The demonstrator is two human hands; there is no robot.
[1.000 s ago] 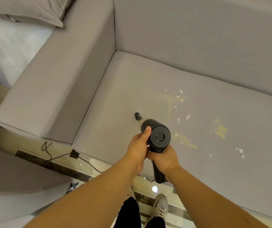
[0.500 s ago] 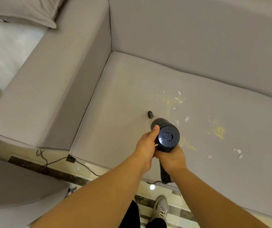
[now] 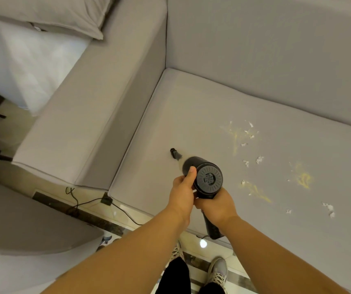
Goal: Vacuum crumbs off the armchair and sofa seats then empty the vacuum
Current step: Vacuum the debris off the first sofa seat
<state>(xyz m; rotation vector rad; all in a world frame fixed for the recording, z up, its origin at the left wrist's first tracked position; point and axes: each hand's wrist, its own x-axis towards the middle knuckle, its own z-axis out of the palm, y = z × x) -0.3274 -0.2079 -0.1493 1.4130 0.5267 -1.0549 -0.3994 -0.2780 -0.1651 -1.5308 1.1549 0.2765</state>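
A black handheld vacuum points down at the grey sofa seat, its narrow nozzle tip close to the cushion left of the mess. My right hand grips the vacuum's handle. My left hand holds the body, thumb lying up along its side. White and yellow crumbs are scattered to the right of the nozzle, with a yellow patch and more white bits farther right.
The sofa's wide armrest rises on the left and its backrest behind. A grey pillow lies at top left. A black cable with a plug runs over the floor by the sofa front. My shoes stand below.
The vacuum's nozzle has swung left, away from the crumbs, and the view has shifted so the armrest and floor show more on the left. Both hands keep their hold.
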